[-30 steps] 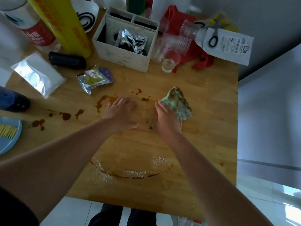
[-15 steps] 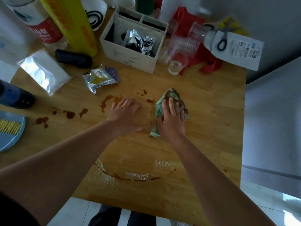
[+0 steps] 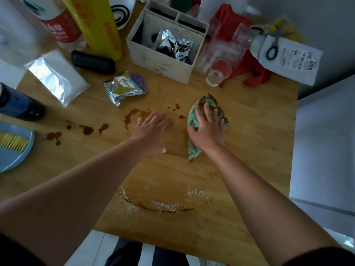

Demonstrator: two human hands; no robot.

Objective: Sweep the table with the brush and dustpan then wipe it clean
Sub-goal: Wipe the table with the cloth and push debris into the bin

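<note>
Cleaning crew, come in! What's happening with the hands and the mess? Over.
Right hand flat on green cloth, pressing. Left hand flat on table. Brown stains unwiped left of it.

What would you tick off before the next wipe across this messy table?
1. Right hand flat on green cloth: ok.
2. Left hand braced on wooden table: ok.
3. Path to brown stains free: not ok, the left hand lies between.
4. Cloth clean: not ok, brown-soiled.
5. White crumbs swept: not ok, they lie near the front edge.
</note>
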